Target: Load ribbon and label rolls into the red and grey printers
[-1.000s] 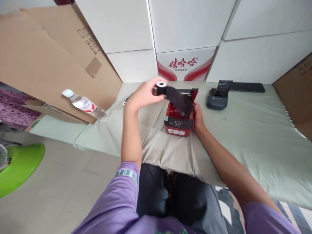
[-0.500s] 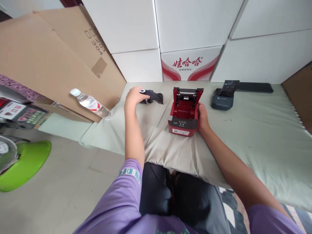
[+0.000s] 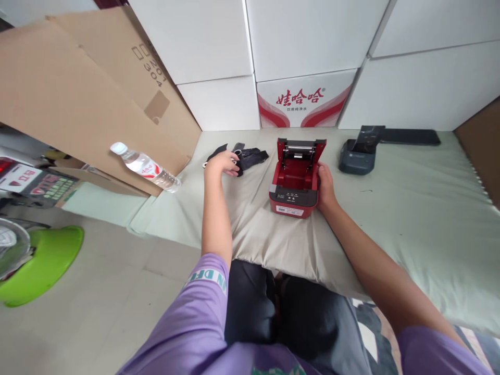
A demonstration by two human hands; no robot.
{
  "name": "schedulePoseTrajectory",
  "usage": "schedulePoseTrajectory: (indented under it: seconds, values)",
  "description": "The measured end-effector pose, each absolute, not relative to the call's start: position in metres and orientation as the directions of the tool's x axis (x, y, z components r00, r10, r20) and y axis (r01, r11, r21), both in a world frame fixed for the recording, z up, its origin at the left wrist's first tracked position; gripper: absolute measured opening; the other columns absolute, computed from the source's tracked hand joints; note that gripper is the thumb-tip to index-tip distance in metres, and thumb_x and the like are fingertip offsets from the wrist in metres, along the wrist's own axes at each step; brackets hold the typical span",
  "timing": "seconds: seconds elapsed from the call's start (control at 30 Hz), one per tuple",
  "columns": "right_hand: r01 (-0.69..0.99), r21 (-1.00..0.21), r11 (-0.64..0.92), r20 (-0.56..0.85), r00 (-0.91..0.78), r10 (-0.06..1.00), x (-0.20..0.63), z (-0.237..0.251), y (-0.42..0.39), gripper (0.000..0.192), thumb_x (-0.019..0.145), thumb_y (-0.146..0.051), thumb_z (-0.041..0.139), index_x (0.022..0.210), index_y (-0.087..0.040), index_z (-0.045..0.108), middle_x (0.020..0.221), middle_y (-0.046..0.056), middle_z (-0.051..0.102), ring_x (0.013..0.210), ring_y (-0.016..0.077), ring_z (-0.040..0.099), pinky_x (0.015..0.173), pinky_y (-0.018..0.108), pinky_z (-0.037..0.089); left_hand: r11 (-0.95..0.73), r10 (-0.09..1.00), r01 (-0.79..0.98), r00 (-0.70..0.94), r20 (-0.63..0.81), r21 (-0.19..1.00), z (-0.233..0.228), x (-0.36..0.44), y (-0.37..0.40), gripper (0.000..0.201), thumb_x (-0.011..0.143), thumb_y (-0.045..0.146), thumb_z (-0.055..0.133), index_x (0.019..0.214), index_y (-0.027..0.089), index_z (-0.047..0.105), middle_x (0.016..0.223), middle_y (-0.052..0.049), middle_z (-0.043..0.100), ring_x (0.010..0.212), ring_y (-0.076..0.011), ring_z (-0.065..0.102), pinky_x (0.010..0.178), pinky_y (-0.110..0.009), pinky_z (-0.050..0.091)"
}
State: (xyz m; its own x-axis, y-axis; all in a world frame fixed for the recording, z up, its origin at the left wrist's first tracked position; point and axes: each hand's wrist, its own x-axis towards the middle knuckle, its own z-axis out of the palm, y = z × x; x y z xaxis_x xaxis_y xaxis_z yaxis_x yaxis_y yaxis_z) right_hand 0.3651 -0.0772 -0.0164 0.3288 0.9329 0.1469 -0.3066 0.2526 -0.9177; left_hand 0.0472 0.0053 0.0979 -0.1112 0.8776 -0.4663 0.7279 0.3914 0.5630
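Left grip sits just left of the black roll, can't tell if clasped; right grip holds the red printer's right side.

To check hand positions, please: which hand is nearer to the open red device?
Right. The right hand touches the right side of the red device; the left hand is away to its left, at the black roll.
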Motion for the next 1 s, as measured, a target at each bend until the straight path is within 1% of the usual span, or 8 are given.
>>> schedulePoseTrajectory:
  seconds: [0.17, 0.23, 0.47, 0.63, 0.73, 0.83, 0.93, 1.0]
  values:
    - [-0.282, -0.929, 0.241, 0.142, 0.33, 0.933, 0.365, -0.016, -0.077, 0.061, 0.078, -0.08, 0.074, 0.112, -0.029, 0.073, 0.118, 0.001, 0.078, 0.117, 0.0243, 0.071, 0.113, 0.046, 0.059, 0.35, 0.897, 0.792, -0.129, -0.424, 0.499, 0.099, 0.044, 0.006, 0.039, 0.086, 0.003, 0.075, 0.122, 0.019, 0.072, 0.07, -0.001, 0.075, 0.091, -0.0226, 0.085, 0.077, -0.024, 0.067]
    - [-0.264, -0.933, 0.245, 0.15, 0.334, 0.931, 0.365, -0.016, -0.077, 0.06, 0.078, -0.08, 0.074, 0.111, -0.029, 0.073, 0.117, 0.001, 0.078, 0.118, 0.0243, 0.071, 0.113, 0.045, 0.059, 0.35, 0.897, 0.81, -0.144, -0.419, 0.471, 0.098, 0.043, 0.007, 0.036, 0.086, 0.003, 0.074, 0.118, 0.019, 0.074, 0.064, 0.0, 0.071, 0.09, -0.0231, 0.085, 0.074, -0.024, 0.066]
    - [-0.308, -0.927, 0.215, 0.121, 0.298, 0.947, 0.368, -0.02, -0.075, 0.056, 0.08, -0.075, 0.075, 0.114, -0.03, 0.072, 0.116, 0.0, 0.078, 0.116, 0.0234, 0.073, 0.115, 0.044, 0.057, 0.366, 0.908, 0.803, -0.198, -0.369, 0.47, 0.089, 0.042, 0.014, 0.055, 0.077, 0.007, 0.082, 0.13, 0.017, 0.069, 0.069, -0.005, 0.076, 0.083, -0.0258, 0.084, 0.069, -0.028, 0.065]
    - [-0.289, -0.935, 0.204, 0.118, 0.289, 0.95, 0.369, -0.021, -0.074, 0.057, 0.08, -0.076, 0.075, 0.116, -0.031, 0.072, 0.12, 0.0, 0.079, 0.118, 0.0248, 0.072, 0.115, 0.046, 0.058, 0.364, 0.909, 0.832, -0.221, -0.352, 0.418, 0.092, 0.047, 0.014, 0.052, 0.068, 0.021, 0.095, 0.116, 0.017, 0.075, 0.07, -0.008, 0.077, 0.08, -0.0291, 0.082, 0.067, -0.032, 0.064]
    - [-0.277, -0.939, 0.206, 0.122, 0.292, 0.949, 0.369, -0.019, -0.075, 0.056, 0.081, -0.075, 0.075, 0.115, -0.03, 0.071, 0.119, 0.001, 0.078, 0.119, 0.0249, 0.072, 0.114, 0.045, 0.058, 0.285, 0.935, 0.903, -0.189, -0.3, 0.32, 0.101, 0.049, 0.009, 0.039, 0.066, 0.036, 0.097, 0.096, 0.022, 0.078, 0.077, -0.008, 0.079, 0.087, -0.0306, 0.082, 0.077, -0.036, 0.063]
    - [-0.283, -0.935, 0.212, 0.125, 0.295, 0.947, 0.368, -0.017, -0.076, 0.054, 0.082, -0.073, 0.075, 0.115, -0.03, 0.071, 0.121, 0.001, 0.078, 0.12, 0.0243, 0.071, 0.115, 0.044, 0.057, 0.232, 0.96, 0.938, -0.179, -0.214, 0.256, 0.113, 0.048, 0.004, 0.035, 0.068, 0.049, 0.094, 0.085, 0.024, 0.076, 0.095, -0.009, 0.082, 0.105, -0.0333, 0.079, 0.091, -0.04, 0.059]
    - [-0.302, -0.93, 0.211, 0.117, 0.301, 0.946, 0.367, -0.016, -0.077, 0.055, 0.08, -0.072, 0.077, 0.115, -0.03, 0.072, 0.121, 0.001, 0.078, 0.118, 0.0236, 0.071, 0.115, 0.044, 0.056, 0.281, 0.959, 0.916, -0.278, -0.054, 0.286, 0.115, 0.044, 0.003, 0.038, 0.075, 0.052, 0.089, 0.097, 0.025, 0.074, 0.123, -0.012, 0.08, 0.121, -0.035, 0.074, 0.099, -0.042, 0.056]
    - [-0.299, -0.931, 0.209, 0.114, 0.306, 0.945, 0.367, -0.016, -0.077, 0.056, 0.079, -0.073, 0.077, 0.114, -0.03, 0.072, 0.119, 0.001, 0.078, 0.117, 0.0237, 0.071, 0.114, 0.044, 0.057, 0.285, 0.951, 0.904, -0.309, 0.026, 0.319, 0.107, 0.044, 0.007, 0.04, 0.08, 0.053, 0.085, 0.107, 0.025, 0.073, 0.135, -0.014, 0.076, 0.126, -0.0342, 0.071, 0.102, -0.043, 0.055]
